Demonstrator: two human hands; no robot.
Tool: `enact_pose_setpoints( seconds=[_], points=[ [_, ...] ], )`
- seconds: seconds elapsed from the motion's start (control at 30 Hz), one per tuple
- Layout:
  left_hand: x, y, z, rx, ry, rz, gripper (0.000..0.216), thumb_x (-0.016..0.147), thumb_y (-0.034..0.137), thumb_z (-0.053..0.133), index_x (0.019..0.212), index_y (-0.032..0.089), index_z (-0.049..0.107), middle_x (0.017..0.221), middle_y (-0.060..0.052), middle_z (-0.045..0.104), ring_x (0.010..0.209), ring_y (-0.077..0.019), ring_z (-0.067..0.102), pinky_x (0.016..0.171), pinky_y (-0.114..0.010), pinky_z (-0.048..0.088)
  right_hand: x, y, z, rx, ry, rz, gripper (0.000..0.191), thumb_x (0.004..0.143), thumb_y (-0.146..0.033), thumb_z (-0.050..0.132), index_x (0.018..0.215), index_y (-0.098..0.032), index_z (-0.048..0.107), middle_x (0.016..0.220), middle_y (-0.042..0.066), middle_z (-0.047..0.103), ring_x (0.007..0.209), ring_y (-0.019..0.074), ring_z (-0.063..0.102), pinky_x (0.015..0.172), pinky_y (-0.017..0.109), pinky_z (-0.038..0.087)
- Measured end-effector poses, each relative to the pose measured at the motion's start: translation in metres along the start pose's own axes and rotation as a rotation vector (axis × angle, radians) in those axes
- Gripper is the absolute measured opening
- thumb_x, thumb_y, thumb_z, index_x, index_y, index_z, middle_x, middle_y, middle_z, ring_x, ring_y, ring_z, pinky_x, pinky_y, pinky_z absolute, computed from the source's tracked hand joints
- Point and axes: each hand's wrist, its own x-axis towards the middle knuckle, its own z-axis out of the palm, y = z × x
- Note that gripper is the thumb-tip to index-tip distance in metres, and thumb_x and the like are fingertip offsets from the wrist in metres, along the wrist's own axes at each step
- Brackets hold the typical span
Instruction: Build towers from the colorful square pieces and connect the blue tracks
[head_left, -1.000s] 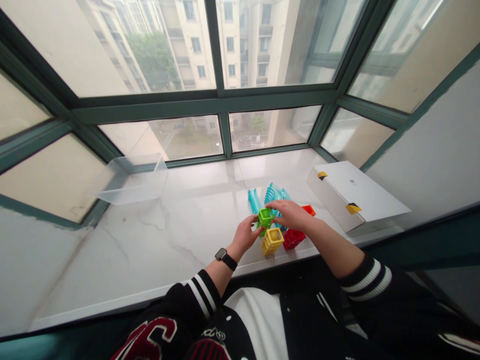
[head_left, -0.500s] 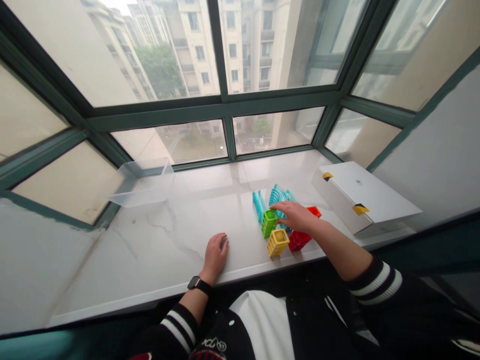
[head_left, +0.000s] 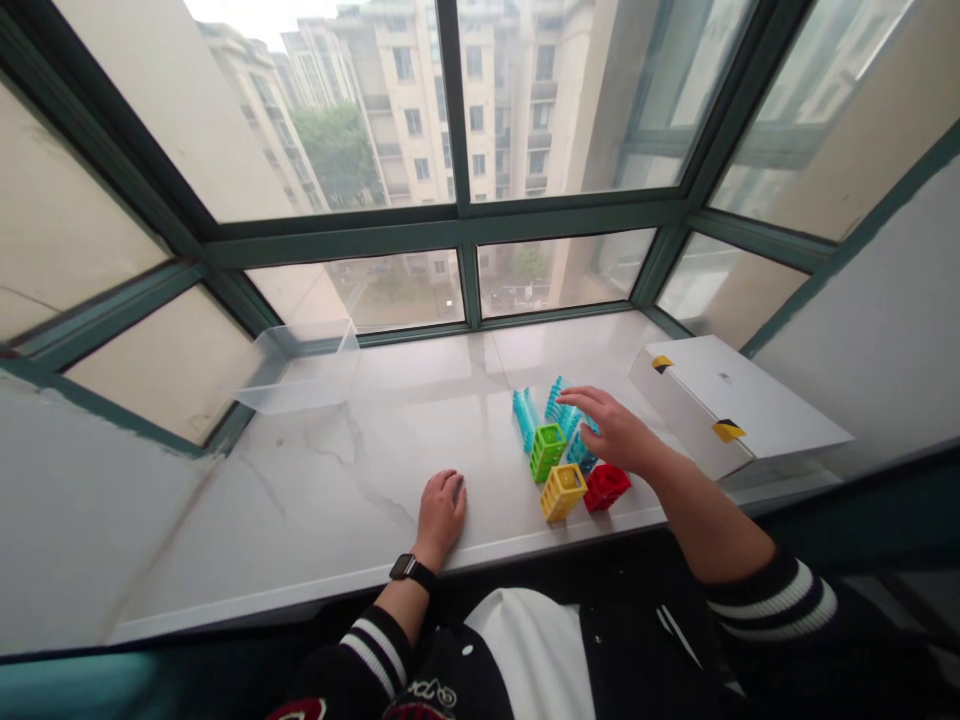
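My right hand (head_left: 613,430) hovers over the translucent blue ribbed pieces (head_left: 564,402), its thumb and fingers apart and nothing visible between them. Another long blue piece (head_left: 524,418) lies just left of these. In front of it stands a green hollow block (head_left: 548,453) with slotted sides. A yellow block (head_left: 563,493) of the same kind stands nearer the front edge, with a red block (head_left: 607,487) to its right, under my right wrist. My left hand (head_left: 442,512) rests on the white surface left of the blocks, fingers slightly bent and holding nothing.
A clear plastic tub (head_left: 300,395) sits at the back left of the marble-look sill (head_left: 405,400). At the right is a white box (head_left: 739,400) with yellow-and-black tape tabs. Green-framed windows (head_left: 559,225) enclose the back and sides.
My right hand has drawn slightly back and right from the green block, its fingers spreading. An orange piece seen beside the wrist is now hidden. The view has shifted a little; my left hand stays put.
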Motion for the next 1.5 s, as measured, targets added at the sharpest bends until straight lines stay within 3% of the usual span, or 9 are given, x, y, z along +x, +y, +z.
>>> enact_pose_setpoints(
  seconds=[0.1, 0.17, 0.33, 0.53, 0.67, 0.77, 0.9, 1.13, 1.5],
  points=[
    [0.0, 0.0, 0.002, 0.02, -0.002, 0.009, 0.027, 0.101, 0.025, 0.054, 0.121, 0.021, 0.071, 0.128, -0.013, 0.07, 0.122, -0.0303, 0.064, 0.112, -0.052, 0.053, -0.008, -0.045, -0.001, 0.099, 0.291, -0.048, 0.044, 0.093, -0.01, 0.058, 0.133, -0.026, 0.066, 0.143, 0.012, 0.061, 0.137, 0.0302, 0.058, 0.116, 0.055, 0.05],
    [0.0, -0.001, 0.003, 0.032, 0.0, 0.013, 0.027, 0.101, 0.025, 0.053, 0.122, 0.021, 0.071, 0.128, -0.013, 0.07, 0.122, -0.0304, 0.064, 0.112, -0.052, 0.053, -0.015, -0.075, 0.012, 0.185, 0.378, -0.133, 0.041, 0.095, -0.011, 0.059, 0.133, -0.027, 0.066, 0.138, 0.011, 0.062, 0.132, 0.029, 0.06, 0.113, 0.053, 0.053],
    [-0.001, -0.003, 0.004, 0.051, 0.0, 0.025, 0.03, 0.101, 0.023, 0.052, 0.125, 0.02, 0.07, 0.132, -0.014, 0.069, 0.127, -0.0313, 0.062, 0.114, -0.055, 0.051, -0.025, -0.119, 0.072, 0.305, 0.243, -0.311, 0.047, 0.095, -0.009, 0.056, 0.138, -0.028, 0.061, 0.142, 0.012, 0.059, 0.136, 0.0273, 0.058, 0.112, 0.049, 0.055],
    [-0.003, -0.01, 0.012, 0.082, 0.004, 0.017, 0.032, 0.098, 0.019, 0.052, 0.123, 0.022, 0.072, 0.134, -0.013, 0.069, 0.13, -0.0314, 0.062, 0.115, -0.056, 0.051, -0.041, -0.103, 0.163, 0.369, -0.072, -0.241, 0.055, 0.092, -0.01, 0.057, 0.145, -0.024, 0.057, 0.153, 0.014, 0.054, 0.145, 0.0258, 0.051, 0.12, 0.047, 0.049],
    [-0.003, -0.012, 0.018, 0.105, 0.035, 0.026, 0.031, 0.098, 0.02, 0.055, 0.124, 0.021, 0.072, 0.136, -0.014, 0.068, 0.13, -0.0315, 0.063, 0.115, -0.054, 0.052, -0.07, -0.07, 0.224, 0.132, -0.28, -0.083, 0.059, 0.093, -0.011, 0.059, 0.151, -0.018, 0.056, 0.158, 0.018, 0.053, 0.151, 0.0306, 0.045, 0.126, 0.052, 0.042],
    [-0.004, -0.013, 0.021, 0.113, 0.048, 0.037, 0.031, 0.1, 0.019, 0.053, 0.124, 0.021, 0.071, 0.136, -0.013, 0.069, 0.13, -0.0306, 0.064, 0.115, -0.054, 0.053, -0.087, -0.051, 0.253, -0.019, -0.348, 0.005, 0.059, 0.098, -0.021, 0.061, 0.156, -0.015, 0.053, 0.167, 0.019, 0.045, 0.158, 0.0354, 0.037, 0.13, 0.057, 0.035],
    [-0.006, -0.016, 0.023, 0.131, 0.049, 0.06, 0.034, 0.101, 0.018, 0.051, 0.129, 0.023, 0.07, 0.141, -0.011, 0.068, 0.134, -0.0302, 0.063, 0.117, -0.056, 0.051, -0.094, -0.04, 0.265, -0.051, -0.341, 0.004, 0.062, 0.102, -0.027, 0.057, 0.162, -0.019, 0.046, 0.173, 0.011, 0.037, 0.161, 0.0316, 0.032, 0.133, 0.054, 0.028],
    [-0.008, -0.015, 0.023, 0.14, -0.002, 0.061, 0.037, 0.098, 0.028, 0.059, 0.134, 0.026, 0.068, 0.15, -0.011, 0.064, 0.142, -0.0334, 0.058, 0.12, -0.061, 0.049, -0.095, -0.036, 0.275, -0.067, -0.318, 0.065, 0.069, 0.1, -0.023, 0.055, 0.167, -0.021, 0.038, 0.177, 0.008, 0.024, 0.164, 0.032, 0.026, 0.134, 0.053, 0.027],
    [-0.007, -0.008, 0.017, 0.116, -0.068, 0.005, 0.045, 0.09, 0.024, 0.062, 0.134, 0.025, 0.067, 0.152, -0.012, 0.062, 0.144, -0.034, 0.055, 0.124, -0.06, 0.043, -0.095, -0.034, 0.275, -0.043, -0.336, 0.08, 0.069, 0.1, -0.024, 0.054, 0.167, -0.019, 0.038, 0.176, 0.008, 0.027, 0.163, 0.0325, 0.028, 0.134, 0.053, 0.028]
  ],
)
